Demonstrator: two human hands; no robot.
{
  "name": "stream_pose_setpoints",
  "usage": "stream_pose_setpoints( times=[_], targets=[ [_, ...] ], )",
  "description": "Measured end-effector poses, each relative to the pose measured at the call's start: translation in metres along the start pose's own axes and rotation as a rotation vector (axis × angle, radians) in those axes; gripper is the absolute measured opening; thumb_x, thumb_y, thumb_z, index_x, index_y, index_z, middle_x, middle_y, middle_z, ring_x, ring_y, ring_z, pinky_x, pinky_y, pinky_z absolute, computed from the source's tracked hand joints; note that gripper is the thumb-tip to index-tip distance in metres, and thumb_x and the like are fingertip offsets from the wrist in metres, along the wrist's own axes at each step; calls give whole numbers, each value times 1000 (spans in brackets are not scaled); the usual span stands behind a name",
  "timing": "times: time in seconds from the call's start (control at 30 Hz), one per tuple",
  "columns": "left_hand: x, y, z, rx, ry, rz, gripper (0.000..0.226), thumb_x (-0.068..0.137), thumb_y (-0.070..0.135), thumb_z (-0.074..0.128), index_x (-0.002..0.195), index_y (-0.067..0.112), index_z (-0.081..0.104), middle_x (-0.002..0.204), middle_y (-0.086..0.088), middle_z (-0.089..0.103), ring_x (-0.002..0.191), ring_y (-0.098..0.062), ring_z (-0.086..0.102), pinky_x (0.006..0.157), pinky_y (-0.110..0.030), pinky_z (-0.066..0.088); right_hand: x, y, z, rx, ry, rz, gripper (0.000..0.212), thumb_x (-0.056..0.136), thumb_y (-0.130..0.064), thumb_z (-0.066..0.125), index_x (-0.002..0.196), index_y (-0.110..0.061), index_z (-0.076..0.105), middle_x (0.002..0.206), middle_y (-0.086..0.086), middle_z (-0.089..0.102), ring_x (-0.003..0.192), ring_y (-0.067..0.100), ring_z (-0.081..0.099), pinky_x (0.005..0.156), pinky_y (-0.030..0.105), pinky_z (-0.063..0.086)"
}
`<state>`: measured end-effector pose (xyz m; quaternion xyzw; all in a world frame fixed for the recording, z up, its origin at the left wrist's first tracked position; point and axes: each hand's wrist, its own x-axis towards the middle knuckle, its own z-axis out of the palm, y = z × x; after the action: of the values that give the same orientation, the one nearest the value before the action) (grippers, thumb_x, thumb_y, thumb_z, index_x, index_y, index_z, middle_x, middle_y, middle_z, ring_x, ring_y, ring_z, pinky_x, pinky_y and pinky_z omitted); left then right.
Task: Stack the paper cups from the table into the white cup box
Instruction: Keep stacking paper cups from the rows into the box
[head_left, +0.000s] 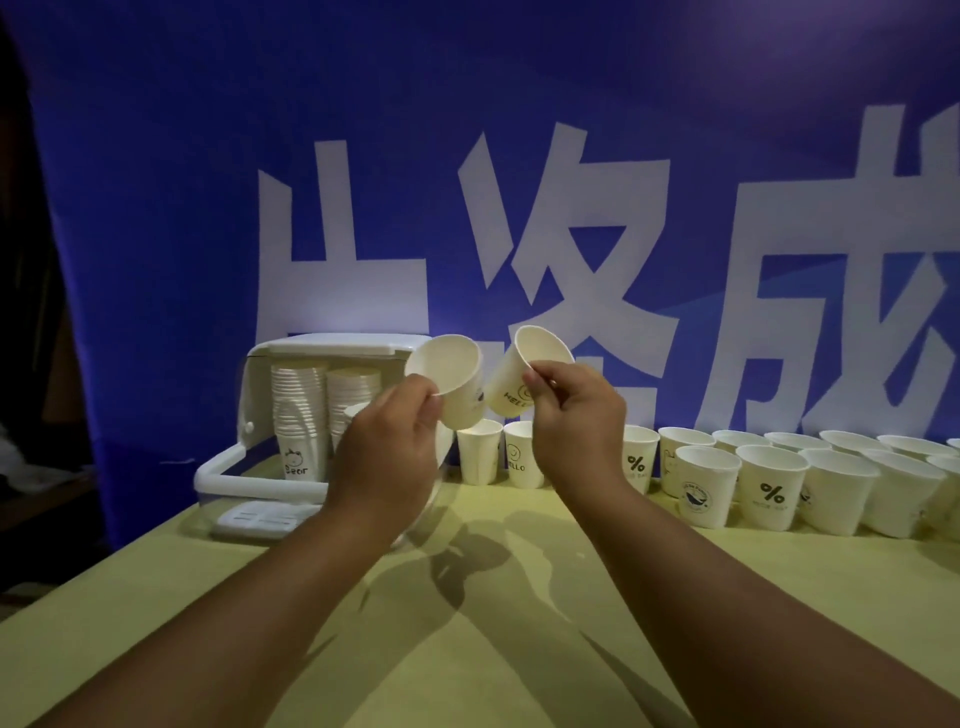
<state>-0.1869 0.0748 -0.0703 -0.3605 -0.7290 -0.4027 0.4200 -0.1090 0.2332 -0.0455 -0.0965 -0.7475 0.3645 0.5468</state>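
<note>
My left hand (387, 452) pinches the rim of a white paper cup (457, 382), tilted with its mouth toward me. My right hand (576, 415) holds a second paper cup (519, 379) printed "HELLO", also tilted; the two cups nearly touch at their bases. Both are held above the table in front of the white cup box (311, 345), which stands at the left with its clear door (260, 486) folded down. Inside the box are two tall cup stacks (301, 410), the front one marked "Bear". My left hand hides part of a shorter stack.
Several loose paper cups (771, 486) stand in rows along the back right of the yellow-green table (519, 597); two more cups (478, 457) stand just behind my hands. A blue banner (467, 156) with large white characters hangs behind everything.
</note>
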Motion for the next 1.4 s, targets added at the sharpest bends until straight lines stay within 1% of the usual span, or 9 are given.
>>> stream_pose_setpoints(
  times=[0.07,0.23,0.43,0.6,0.73,1.0,1.13,1.27,1.4],
  targets=[
    [-2,-14,-7,-8,56,-20,15,106,25,49,100,15,59,84,-1,60,71,-25,57,58,-44,54,3,-11,13,48,18,4,21,96,-24,63,114,-20,73,106,-9,62,98,8,54,78,11,42],
    [2,-41,-24,-30,123,-113,19,106,29,46,104,17,61,88,1,64,75,-20,61,60,-33,53,15,-38,42,169,62,66,24,96,-23,64,117,-19,72,109,-9,62,100,8,53,77,10,42],
    [6,-66,-35,40,68,-194,14,107,25,48,104,17,59,94,0,64,79,-18,63,56,-27,47,15,-45,63,242,14,163,24,96,-23,64,118,-21,71,118,-1,66,105,15,57,91,33,53],
    [9,-69,-40,136,-7,-213,13,108,27,44,103,20,54,96,2,58,83,-16,56,56,-22,38,10,-46,63,211,-80,100,24,97,-19,61,121,-20,68,121,-1,63,109,16,55,90,29,51],
    [13,-69,-44,261,-75,-180,17,107,35,34,102,25,47,101,4,49,80,-13,48,55,-21,32,12,-45,59,159,-68,29,22,99,-21,57,120,-21,66,107,-8,56,101,13,52,73,14,40],
    [13,-71,-42,298,-235,-176,10,107,25,41,115,23,46,132,-1,43,109,-21,47,81,-44,54,10,-49,64,102,-87,-53,10,97,-19,60,105,-23,65,114,-11,49,106,12,52,73,8,37],
    [13,-69,-44,300,-294,-180,14,108,26,37,114,22,49,152,0,36,125,-24,45,90,-49,53,8,-48,67,99,-107,-48,11,98,-18,60,105,-22,68,127,-6,51,111,12,50,81,15,39],
    [9,-68,-40,237,-434,-189,20,109,37,36,113,25,50,161,3,27,131,-17,39,94,-35,43,8,-49,67,87,-105,-42,14,98,-18,60,108,-21,68,128,-4,52,110,10,48,76,9,34],
    [2,-67,-29,159,-504,-217,40,103,44,51,139,28,47,165,10,22,144,-22,38,111,-49,45,5,-50,70,80,-130,-54,14,98,-19,60,109,-21,68,127,-4,54,107,6,45,73,4,31]
  ],
)
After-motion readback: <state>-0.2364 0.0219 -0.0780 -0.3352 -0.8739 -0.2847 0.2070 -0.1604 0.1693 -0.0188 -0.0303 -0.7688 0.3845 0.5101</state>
